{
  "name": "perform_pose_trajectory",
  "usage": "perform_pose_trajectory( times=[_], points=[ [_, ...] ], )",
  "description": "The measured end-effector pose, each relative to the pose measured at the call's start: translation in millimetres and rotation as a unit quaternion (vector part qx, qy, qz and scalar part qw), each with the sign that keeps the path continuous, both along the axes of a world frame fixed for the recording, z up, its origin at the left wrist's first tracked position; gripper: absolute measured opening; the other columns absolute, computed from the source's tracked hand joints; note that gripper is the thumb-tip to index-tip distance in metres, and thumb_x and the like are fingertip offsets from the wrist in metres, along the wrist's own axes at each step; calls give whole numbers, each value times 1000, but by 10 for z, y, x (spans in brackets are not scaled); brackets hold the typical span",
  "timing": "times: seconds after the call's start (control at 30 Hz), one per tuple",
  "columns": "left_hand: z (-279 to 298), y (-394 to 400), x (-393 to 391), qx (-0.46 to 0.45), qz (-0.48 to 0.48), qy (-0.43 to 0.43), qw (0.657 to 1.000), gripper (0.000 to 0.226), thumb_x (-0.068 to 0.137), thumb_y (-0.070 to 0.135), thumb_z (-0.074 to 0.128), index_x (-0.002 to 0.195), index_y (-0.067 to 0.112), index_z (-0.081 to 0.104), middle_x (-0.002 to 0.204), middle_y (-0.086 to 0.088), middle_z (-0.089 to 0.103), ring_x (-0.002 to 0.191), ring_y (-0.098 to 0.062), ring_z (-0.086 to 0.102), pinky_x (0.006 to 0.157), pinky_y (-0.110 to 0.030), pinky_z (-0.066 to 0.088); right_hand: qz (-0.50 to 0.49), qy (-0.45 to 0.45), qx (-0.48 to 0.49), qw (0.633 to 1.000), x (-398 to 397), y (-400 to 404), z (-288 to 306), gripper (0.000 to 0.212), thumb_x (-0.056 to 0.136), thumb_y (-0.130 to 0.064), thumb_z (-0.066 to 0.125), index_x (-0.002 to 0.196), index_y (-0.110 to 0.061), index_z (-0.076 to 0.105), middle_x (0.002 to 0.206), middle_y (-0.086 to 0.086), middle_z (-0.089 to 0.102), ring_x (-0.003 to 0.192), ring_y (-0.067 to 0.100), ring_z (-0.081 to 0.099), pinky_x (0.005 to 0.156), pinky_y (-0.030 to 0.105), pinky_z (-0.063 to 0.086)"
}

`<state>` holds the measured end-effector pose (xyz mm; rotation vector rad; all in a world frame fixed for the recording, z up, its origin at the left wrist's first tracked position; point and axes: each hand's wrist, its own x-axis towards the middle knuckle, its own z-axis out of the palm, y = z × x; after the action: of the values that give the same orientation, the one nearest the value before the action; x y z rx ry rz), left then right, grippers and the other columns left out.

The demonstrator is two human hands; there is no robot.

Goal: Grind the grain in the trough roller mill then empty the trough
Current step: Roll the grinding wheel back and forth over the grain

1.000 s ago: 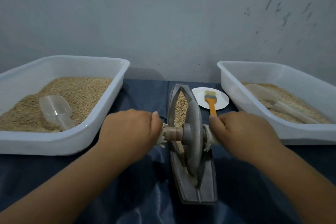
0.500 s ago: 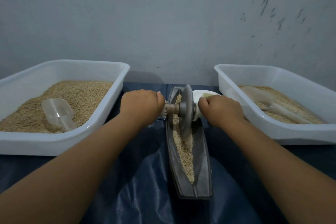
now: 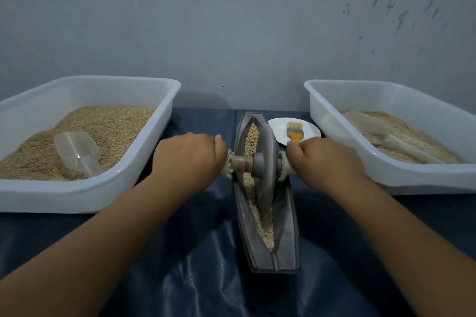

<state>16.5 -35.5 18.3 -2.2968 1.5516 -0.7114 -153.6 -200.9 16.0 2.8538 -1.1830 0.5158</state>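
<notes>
We've got the left hand (image 3: 189, 156) curled round the left end of the axle (image 3: 240, 161), and the right hand (image 3: 327, 158) curled round the right end, both fists clenched on it w/ knuckles up. The axle runs thru the grey wheel (image 3: 265, 162), which stands upright in the trough (image 3: 268, 213), roughly at the trough's middle. Grain (image 3: 265, 224) lies along the trough's groove, both beyond the wheel and on the near side of it; near side looks paler and broken up.

Just right of the trough's far end we see a small white plate (image 3: 309, 134) w/ an orange-handled brush (image 3: 294, 131) lying on it. Left of the trough sits a white tub (image 3: 85, 195) of grain w/ a clear scoop (image 3: 77, 153) lying on the heap. Right of the trough, another white tub (image 3: 417, 177) holds grain and a 2nd clear scoop (image 3: 386, 136). Trough and both tubs rest on a dark blue sheet (image 3: 206, 278); grey wall (image 3: 231, 20) behind the trough.
</notes>
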Motion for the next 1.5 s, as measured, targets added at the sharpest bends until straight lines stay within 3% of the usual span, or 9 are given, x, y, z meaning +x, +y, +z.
perform_pose_trajectory(
  times=[0.23,0.33,0.47,0.63,0.83,1.07,1.23,1.4,1.5],
  points=[
    [54,-454,309,-27,39,16,999,52,89,16,58,135,7,34,103,-11,59,82,-29,59,66,-38,52,1,-81,-37,996,386,-309,5,49,94,-38,24,54,-22,46,57,-1,48,54,16,45,52,28,29],
    [44,-334,234,-6,19,26,999,50,86,16,60,129,7,36,91,-9,54,77,-27,56,64,-38,51,22,-25,-43,998,292,-255,7,47,88,-36,11,57,-23,44,62,-1,49,55,14,40,52,29,27],
    [-17,48,7,20,-11,19,1000,49,86,21,58,116,12,21,79,-3,34,68,-23,45,54,-34,42,46,32,-4,998,-36,18,70,48,98,-42,27,63,-22,53,61,-2,52,58,16,49,53,29,38],
    [21,423,-153,27,-66,22,997,45,89,25,50,108,15,11,71,0,24,67,-24,46,53,-32,37,78,74,45,993,-391,248,243,52,98,-46,30,54,-20,38,52,1,46,51,20,48,50,33,36],
    [-120,45,90,13,19,-23,999,60,90,24,55,132,7,15,101,-7,54,82,-26,56,55,-33,39,31,26,-45,998,32,-6,77,50,95,-46,18,58,-24,43,58,-3,47,55,13,43,52,29,32],
    [-66,-408,352,-37,65,15,997,56,82,19,67,129,7,40,101,-10,61,83,-28,60,59,-37,44,14,-83,-77,993,422,-347,10,51,92,-42,25,51,-21,45,52,-1,46,49,14,41,48,27,23],
    [-64,-171,203,8,27,-12,1000,50,85,23,62,123,9,33,95,-7,55,71,-24,46,56,-35,42,24,-37,-48,998,142,-130,-13,49,95,-42,26,56,-22,49,58,-1,51,55,16,45,51,28,30],
    [20,297,-48,27,-65,5,998,39,85,26,55,91,20,16,69,1,26,64,-22,45,53,-31,40,61,44,36,997,-347,263,186,54,97,-50,27,58,-20,48,58,1,54,57,19,53,53,32,39],
    [62,412,-82,32,-85,26,996,44,85,30,57,96,21,15,68,2,25,65,-20,48,55,-31,47,68,85,82,991,-483,357,332,56,94,-54,20,62,-20,50,58,3,55,56,19,53,53,34,39]
  ],
)
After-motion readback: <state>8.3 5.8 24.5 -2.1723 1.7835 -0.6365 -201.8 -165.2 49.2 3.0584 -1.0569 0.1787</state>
